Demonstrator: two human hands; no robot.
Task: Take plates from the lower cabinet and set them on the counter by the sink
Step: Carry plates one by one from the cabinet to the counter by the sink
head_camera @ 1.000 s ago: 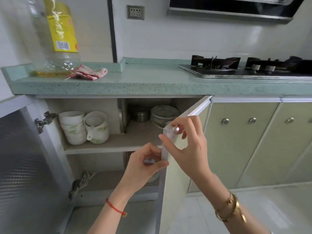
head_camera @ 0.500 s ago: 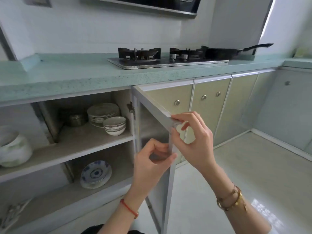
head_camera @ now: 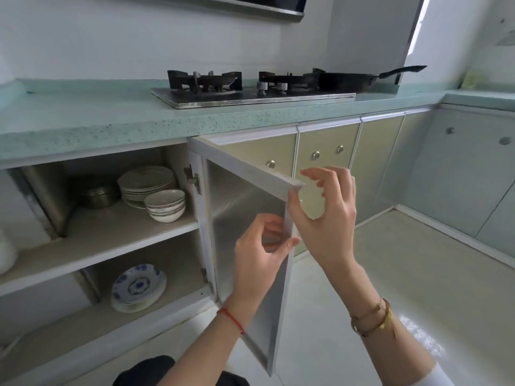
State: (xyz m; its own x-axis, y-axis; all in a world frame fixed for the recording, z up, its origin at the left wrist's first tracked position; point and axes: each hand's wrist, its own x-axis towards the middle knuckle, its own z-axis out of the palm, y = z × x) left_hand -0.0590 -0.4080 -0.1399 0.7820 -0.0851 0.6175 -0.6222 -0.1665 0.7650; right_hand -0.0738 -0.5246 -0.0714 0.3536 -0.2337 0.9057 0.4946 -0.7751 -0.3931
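From the head camera, both hands are at the free edge of the open cabinet door [head_camera: 250, 218], well apart from any plate. The left hand [head_camera: 257, 263] pinches that edge, thumb on the outer side and fingers [head_camera: 271, 224] curled round the inner face. The right hand [head_camera: 326, 218] is by the door's top corner with its thumb against the edge and its fingers [head_camera: 328, 176] spread loose in the air, gripping nothing. The plates lie inside the lower cabinet, to the left of the door: a stack of plain plates [head_camera: 146, 181] sits at the back of the upper shelf [head_camera: 111, 240], with a stack of bowls [head_camera: 165, 204] just in front of it and a metal tin [head_camera: 100, 195] beside it in shadow. On the bottom shelf a blue-patterned plate [head_camera: 138, 284] rests on top of paler plates; how many are under it cannot be counted. A white vessel [head_camera: 7, 254] at the left is cut off by the frame. The green bench [head_camera: 97, 118] above carries a gas hob [head_camera: 250, 90] and a black pan [head_camera: 351, 80]; no sink is within the frame. A dark shape at the bottom edge is too cropped to make out.
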